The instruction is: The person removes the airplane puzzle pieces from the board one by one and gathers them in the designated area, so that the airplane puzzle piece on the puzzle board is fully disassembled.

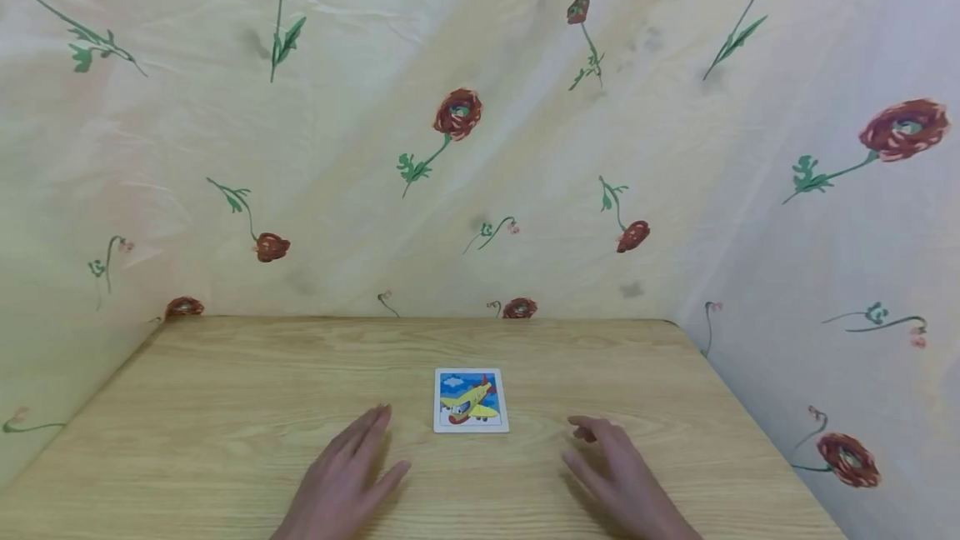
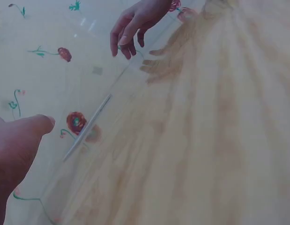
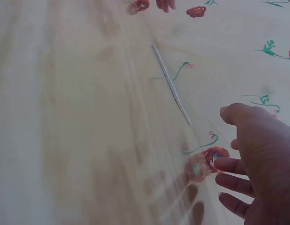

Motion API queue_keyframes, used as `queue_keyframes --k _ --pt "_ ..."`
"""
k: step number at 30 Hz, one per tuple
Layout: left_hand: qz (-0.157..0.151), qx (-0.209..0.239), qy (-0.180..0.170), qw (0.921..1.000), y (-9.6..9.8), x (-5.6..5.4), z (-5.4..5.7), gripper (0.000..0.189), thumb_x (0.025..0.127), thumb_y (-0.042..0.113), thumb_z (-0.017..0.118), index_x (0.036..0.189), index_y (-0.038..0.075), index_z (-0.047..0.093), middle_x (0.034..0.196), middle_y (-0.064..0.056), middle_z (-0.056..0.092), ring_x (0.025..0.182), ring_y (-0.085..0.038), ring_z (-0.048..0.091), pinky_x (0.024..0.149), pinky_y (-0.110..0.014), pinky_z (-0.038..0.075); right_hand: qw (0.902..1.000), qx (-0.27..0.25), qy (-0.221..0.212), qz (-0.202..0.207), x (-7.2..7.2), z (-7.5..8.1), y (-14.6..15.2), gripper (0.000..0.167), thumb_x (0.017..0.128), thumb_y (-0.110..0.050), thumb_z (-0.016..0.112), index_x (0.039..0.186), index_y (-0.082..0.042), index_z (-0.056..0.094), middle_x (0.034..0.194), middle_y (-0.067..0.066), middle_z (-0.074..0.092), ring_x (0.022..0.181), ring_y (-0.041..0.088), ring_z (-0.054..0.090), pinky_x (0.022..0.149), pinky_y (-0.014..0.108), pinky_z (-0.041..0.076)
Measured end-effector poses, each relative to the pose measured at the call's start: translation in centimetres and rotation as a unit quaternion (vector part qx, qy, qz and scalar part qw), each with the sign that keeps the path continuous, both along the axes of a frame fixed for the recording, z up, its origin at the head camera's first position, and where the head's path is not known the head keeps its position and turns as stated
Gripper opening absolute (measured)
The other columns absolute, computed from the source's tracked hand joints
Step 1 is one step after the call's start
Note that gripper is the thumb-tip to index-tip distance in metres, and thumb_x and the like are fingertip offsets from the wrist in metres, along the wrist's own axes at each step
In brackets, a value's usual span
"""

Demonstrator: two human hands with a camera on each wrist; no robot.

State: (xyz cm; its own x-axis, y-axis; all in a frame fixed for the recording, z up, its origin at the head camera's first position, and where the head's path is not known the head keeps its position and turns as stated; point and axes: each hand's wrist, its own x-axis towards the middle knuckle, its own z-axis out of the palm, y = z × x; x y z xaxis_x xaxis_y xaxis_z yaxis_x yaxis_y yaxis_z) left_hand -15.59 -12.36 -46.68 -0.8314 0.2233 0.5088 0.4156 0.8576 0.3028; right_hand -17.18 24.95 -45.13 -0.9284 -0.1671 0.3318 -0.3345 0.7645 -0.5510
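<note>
A square picture panel (image 1: 471, 400) with a white border lies flat on the wooden table, showing a yellow and red cartoon airplane against blue sky. In both wrist views the panel (image 2: 87, 127) appears only as a thin pale edge. To its left is my left hand (image 1: 345, 473), fingers extended and thumb spread, apart from the panel and holding nothing. My right hand (image 1: 618, 473) is on the panel's right with loosely bent fingers and nothing in its grasp. In the right wrist view, the right hand's fingers (image 3: 234, 184) hang over their own shadow or reflection.
The light wood tabletop (image 1: 247, 390) stretches out on both sides of the panel. A cream cloth (image 1: 360, 107) printed with red flowers rises behind the table's back edge and along its sides.
</note>
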Motion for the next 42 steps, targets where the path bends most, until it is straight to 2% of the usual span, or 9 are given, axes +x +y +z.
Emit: queue_keyframes --k 3,6,11,15,21,25,34,42 --pt "-0.011 0.029 -0.011 0.9995 0.4 -0.7 -0.2 0.064 0.097 0.043 0.073 0.144 0.001 0.059 0.143 -0.015 0.061 0.127 -0.034 0.061 0.099 -0.051 0.053 0.9988 -0.045 -0.016 0.005 -0.6 0.0 -0.6 0.036 0.098 -0.02 0.075 0.13 -0.009 0.065 0.109 -0.006 0.065 0.104 0.014 0.06 0.089 0.037 0.055" --pt "-0.025 0.058 -0.034 0.9974 0.9 -1.4 -0.3 0.061 0.097 0.041 0.073 0.143 0.003 0.06 0.142 -0.015 0.061 0.126 -0.035 0.061 0.1 -0.053 0.053 0.9969 -0.074 -0.023 0.012 -1.4 0.0 -1.2 0.03 0.097 -0.015 0.075 0.125 -0.009 0.068 0.103 -0.009 0.065 0.099 0.011 0.06 0.086 0.031 0.054" --pt "-0.056 0.093 -0.1 0.989 1.9 -2.6 -0.4 0.061 0.099 0.043 0.069 0.146 0.005 0.058 0.146 -0.014 0.059 0.132 -0.036 0.056 0.107 -0.055 0.047 0.994 -0.104 -0.013 0.032 -2.4 -0.1 -2.0 0.024 0.097 -0.011 0.074 0.12 -0.007 0.069 0.098 -0.012 0.064 0.093 0.008 0.06 0.081 0.029 0.053" --pt "-0.078 0.101 -0.128 0.9836 2.6 -3.5 -0.6 0.062 0.101 0.044 0.067 0.148 0.005 0.056 0.148 -0.015 0.056 0.135 -0.037 0.054 0.108 -0.057 0.045 0.9919 -0.12 -0.021 0.035 -3.0 -0.1 -2.6 0.022 0.098 -0.01 0.073 0.119 -0.008 0.07 0.097 -0.011 0.064 0.093 0.008 0.06 0.08 0.028 0.053" --pt "-0.08 0.104 -0.131 0.9826 3.4 -4.9 -0.8 0.059 0.1 0.043 0.068 0.146 0.006 0.058 0.147 -0.017 0.057 0.135 -0.039 0.053 0.108 -0.06 0.044 0.9896 -0.126 -0.062 0.031 -3.7 0.0 -3.4 0.022 0.1 -0.012 0.071 0.121 -0.009 0.069 0.099 -0.008 0.064 0.094 0.011 0.06 0.08 0.026 0.051" --pt "-0.083 0.099 -0.134 0.9825 3.7 -5.4 -1.0 0.061 0.1 0.042 0.068 0.146 0.004 0.057 0.148 -0.018 0.056 0.137 -0.039 0.052 0.109 -0.059 0.043 0.9878 -0.131 -0.077 0.034 -4.0 0.0 -3.9 0.023 0.101 -0.012 0.069 0.123 -0.007 0.067 0.099 -0.005 0.064 0.093 0.013 0.06 0.079 0.025 0.051" --pt "-0.092 0.077 -0.127 0.9846 4.2 -6.1 -1.2 0.058 0.101 0.037 0.068 0.142 -0.002 0.059 0.149 -0.019 0.055 0.138 -0.037 0.051 0.11 -0.056 0.044 0.987 -0.138 -0.066 0.049 -4.5 -0.4 -4.5 0.022 0.101 -0.009 0.068 0.122 -0.005 0.067 0.099 -0.004 0.063 0.092 0.013 0.06 0.077 0.025 0.052" --pt "-0.097 0.057 -0.11 0.9876 4.4 -6.6 -1.6 0.05 0.101 0.033 0.069 0.136 -0.003 0.064 0.145 -0.02 0.058 0.135 -0.035 0.054 0.108 -0.053 0.046 0.9878 -0.13 -0.072 0.048 -4.9 -0.5 -4.8 0.022 0.101 -0.009 0.067 0.123 -0.007 0.067 0.101 -0.004 0.064 0.093 0.013 0.06 0.077 0.024 0.052"
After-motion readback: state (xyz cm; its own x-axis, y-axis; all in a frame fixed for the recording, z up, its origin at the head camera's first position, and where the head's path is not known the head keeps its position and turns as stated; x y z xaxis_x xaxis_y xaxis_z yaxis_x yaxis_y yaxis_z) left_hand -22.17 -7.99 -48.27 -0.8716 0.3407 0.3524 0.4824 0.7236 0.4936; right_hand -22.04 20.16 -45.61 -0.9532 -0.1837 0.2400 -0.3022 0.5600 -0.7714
